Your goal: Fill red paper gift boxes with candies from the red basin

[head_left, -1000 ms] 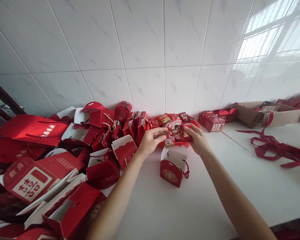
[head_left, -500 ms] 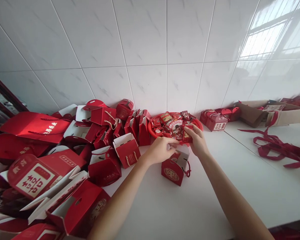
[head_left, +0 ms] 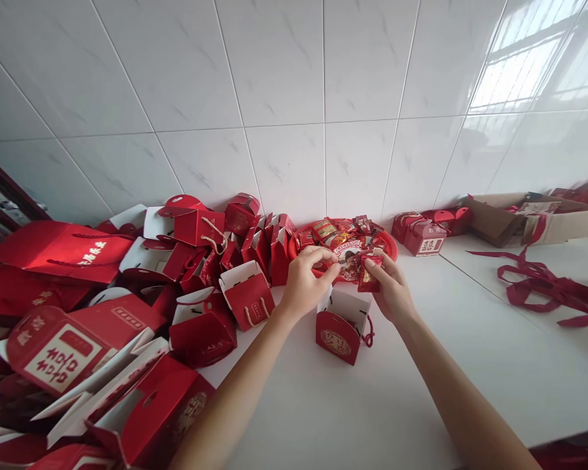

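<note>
One red packet [head_left: 368,281] we pinch in our right hand [head_left: 394,287], open box [head_left: 336,336] below-left, our left hand [head_left: 305,281] nearly closed, its contents unclear.

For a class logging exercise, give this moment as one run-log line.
left hand: fingertips close, hold unclear | right hand: holding red snack packet | red gift box: open, upright | red basin: behind, holding wrapped snacks

Red packet [head_left: 366,284] partly behind right thumb [head_left: 378,271]

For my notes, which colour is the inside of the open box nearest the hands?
The inside is white, clearest in the head view.
</note>
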### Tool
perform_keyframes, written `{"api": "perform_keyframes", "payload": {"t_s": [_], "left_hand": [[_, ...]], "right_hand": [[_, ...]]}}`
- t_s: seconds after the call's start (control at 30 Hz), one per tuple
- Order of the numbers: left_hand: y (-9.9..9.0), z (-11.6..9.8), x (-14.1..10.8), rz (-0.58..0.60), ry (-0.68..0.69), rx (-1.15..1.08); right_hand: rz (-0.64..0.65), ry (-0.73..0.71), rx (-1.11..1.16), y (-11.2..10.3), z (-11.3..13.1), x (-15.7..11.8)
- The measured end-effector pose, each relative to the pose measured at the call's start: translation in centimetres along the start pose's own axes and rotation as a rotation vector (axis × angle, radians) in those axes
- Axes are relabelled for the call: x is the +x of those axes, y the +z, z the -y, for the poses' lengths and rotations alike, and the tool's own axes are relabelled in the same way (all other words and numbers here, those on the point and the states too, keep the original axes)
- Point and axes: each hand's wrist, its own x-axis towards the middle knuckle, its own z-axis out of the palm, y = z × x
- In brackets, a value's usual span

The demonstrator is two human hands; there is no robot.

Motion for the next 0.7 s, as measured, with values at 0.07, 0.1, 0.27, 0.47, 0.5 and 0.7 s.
{"api": "perform_keyframes", "payload": {"t_s": [0.07,0.1,0.27,0.47,0.5,0.7], "left_hand": [[0.1,0.0,0.0,0.016,0.023,-0.018],[0.2,-0.1,-0.1,0.032,0.024,-0.03],[0.5,-0.3,-0.3,0.107,-0.022,-0.09],[0.7,-0.2,-0.4,0.055,-0.01,-0.093],[0.7,-0.2,-0.5,0.045,-0.012,-0.086],[0.4,-0.1,-0.3,-0.073,0.006,-0.032]], "right_hand": [[0.013,-0.002,-0.006,0.2,0.0,-0.2],[0.024,-0.006,-0.018,0.3,0.0,-0.3],[0.107,-0.016,-0.098,0.6,-0.2,-0.6],[0.121,-0.082,-0.205,0.8,-0.2,-0.8],[0.116,-0.096,-0.237,0.9,-0.1,-0.9],[-0.034,-0.213,-0.379,0.9,0.1,-1.1]]}}
